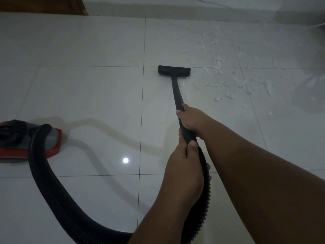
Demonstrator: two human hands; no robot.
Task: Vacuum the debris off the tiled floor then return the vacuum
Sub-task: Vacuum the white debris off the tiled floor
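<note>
Found red-and-black vacuum at left on glossy tiled floor, ribbed black hose looping to smooth wand. Noted right hand curled round wand, left hand wrapped round hose end just behind. Saw flat rectangular head on tile beside scattered white flaky debris.

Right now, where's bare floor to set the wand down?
Bare tiled floor lies left of the wand and nozzle, up to the vacuum body. Crowded: debris spreads right of the nozzle; the hose loops across the near left.
</note>
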